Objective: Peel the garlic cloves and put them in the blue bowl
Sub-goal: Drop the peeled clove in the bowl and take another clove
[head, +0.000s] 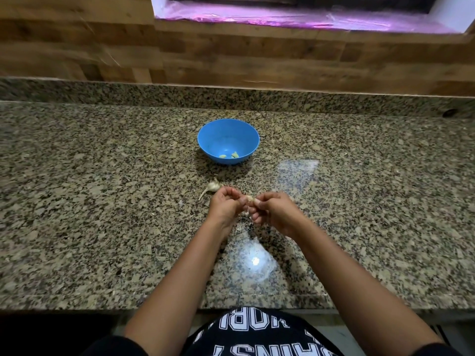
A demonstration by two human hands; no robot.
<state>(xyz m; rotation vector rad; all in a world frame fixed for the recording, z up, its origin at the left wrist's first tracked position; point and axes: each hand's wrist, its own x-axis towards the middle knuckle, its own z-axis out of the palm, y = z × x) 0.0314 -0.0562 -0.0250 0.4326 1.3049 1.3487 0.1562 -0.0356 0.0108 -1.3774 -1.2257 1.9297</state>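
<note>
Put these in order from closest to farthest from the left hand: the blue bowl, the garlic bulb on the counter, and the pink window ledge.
1. garlic bulb: on the counter, just beyond the left hand, which pinches a garlic clove.
2. blue bowl: farther back, in the middle.
3. pink window ledge: farthest, at the top of the view, beyond the bowl.

Single view here — a wide-angle head camera, looking forward and steeply down across the granite counter toward the wood-panelled wall. It's close in — left hand and right hand meet on a garlic clove near frame centre.
</note>
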